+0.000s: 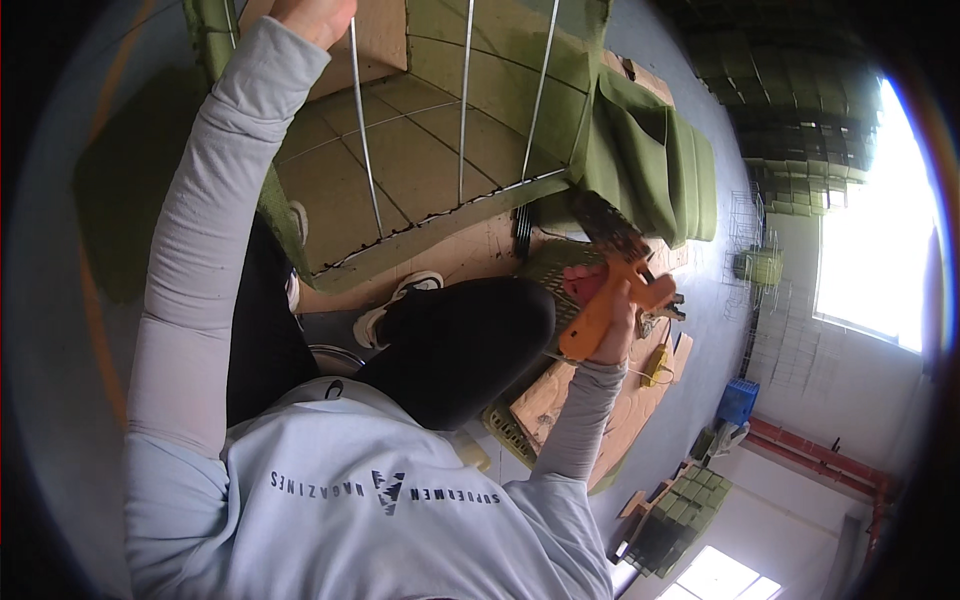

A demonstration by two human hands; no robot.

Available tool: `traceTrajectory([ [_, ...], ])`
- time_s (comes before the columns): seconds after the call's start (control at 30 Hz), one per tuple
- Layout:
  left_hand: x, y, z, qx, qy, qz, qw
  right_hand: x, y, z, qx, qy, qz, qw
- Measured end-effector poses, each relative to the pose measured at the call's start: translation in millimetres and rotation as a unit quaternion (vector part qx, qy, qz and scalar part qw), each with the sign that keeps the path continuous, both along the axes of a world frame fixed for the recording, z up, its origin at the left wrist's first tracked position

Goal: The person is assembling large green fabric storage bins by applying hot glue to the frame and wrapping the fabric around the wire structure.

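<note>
Window (875, 220) at right, wire frame (465, 100) at top centre

Grey floor (705, 300) runs down the right side. Green fabric (660, 150) covers the frame and hangs at its right. Right of centre, the right hand (618, 335) grips an orange tool (588, 322), its dark head near the frame's lower right corner. The left hand (315, 14) is cut off at the top edge; its grip cannot be told.

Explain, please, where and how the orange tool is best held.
The orange tool is probably best gripped by its handle, from the near side: the handle slants back that way, while the dark head points away. The right hand holds it there.
</note>
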State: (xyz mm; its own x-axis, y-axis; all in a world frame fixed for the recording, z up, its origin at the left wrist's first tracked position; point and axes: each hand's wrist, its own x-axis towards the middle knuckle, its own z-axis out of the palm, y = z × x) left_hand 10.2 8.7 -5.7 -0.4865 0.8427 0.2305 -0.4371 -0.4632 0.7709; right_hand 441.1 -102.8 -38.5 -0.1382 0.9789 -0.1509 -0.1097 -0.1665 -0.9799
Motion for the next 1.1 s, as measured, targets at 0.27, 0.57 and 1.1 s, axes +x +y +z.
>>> traceTrajectory([
  [0.27,1.7,3.5,-6.5,0.005,0.001,0.006,1.000,75.0,-49.4,-14.3,0.040,0.081,-0.054,0.994],
  [0.57,11.8,2.4,-2.4,0.006,0.001,0.023,1.000,11.9,9.1,-9.4,-0.046,-0.004,0.102,0.994],
  [1.1,-1.1,0.4,-1.1,0.002,0.007,0.038,0.999,10.8,31.2,-32.5,-0.050,-0.059,0.144,0.987],
])
